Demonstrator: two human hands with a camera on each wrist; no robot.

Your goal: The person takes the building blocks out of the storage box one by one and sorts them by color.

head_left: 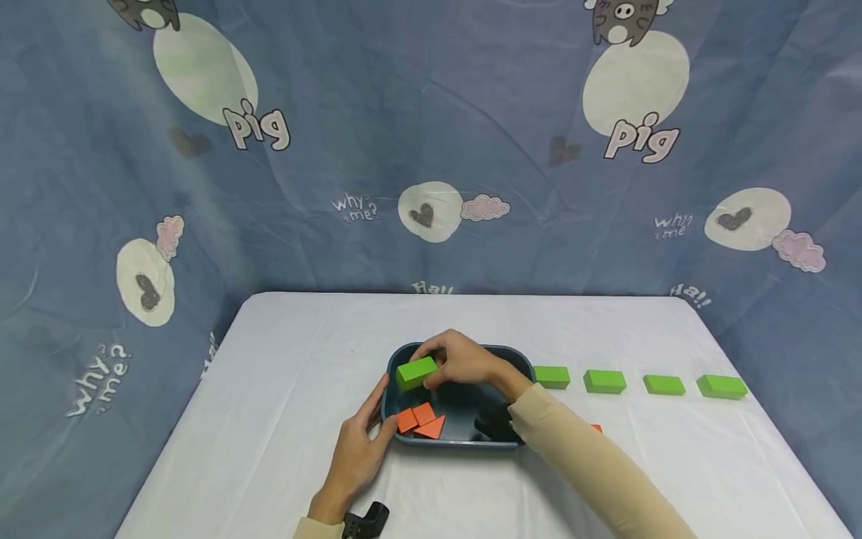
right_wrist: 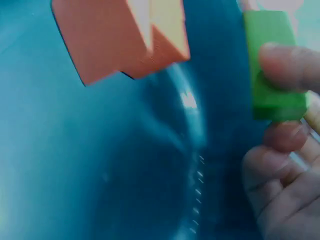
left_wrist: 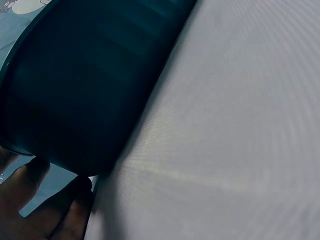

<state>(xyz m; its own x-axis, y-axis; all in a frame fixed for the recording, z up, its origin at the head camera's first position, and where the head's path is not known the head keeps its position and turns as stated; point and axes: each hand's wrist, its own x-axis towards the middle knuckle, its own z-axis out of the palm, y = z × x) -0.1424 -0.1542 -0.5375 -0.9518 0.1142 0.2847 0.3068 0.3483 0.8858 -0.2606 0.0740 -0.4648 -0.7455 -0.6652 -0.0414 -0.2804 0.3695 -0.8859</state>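
A green rectangular block (head_left: 416, 372) is pinched in my right hand (head_left: 465, 361), raised over the left part of a dark blue-green tray (head_left: 458, 445). In the right wrist view the thumb presses one face of the green block (right_wrist: 272, 95), with fingertips at its end. Orange blocks (head_left: 428, 428), one with a triangular face, lie together in the tray's front left corner. My left hand (head_left: 355, 454) rests against the outside of the tray's left end. The left wrist view shows those fingers (left_wrist: 62, 207) touching the tray's outer wall (left_wrist: 90, 90).
Several green blocks (head_left: 604, 382) lie in a row on the white-covered table (head_left: 269, 419), right of the tray. A bit of orange (head_left: 596, 428) shows beside the right sleeve. Blue patterned cloth (head_left: 377, 135) hangs behind and at both sides.
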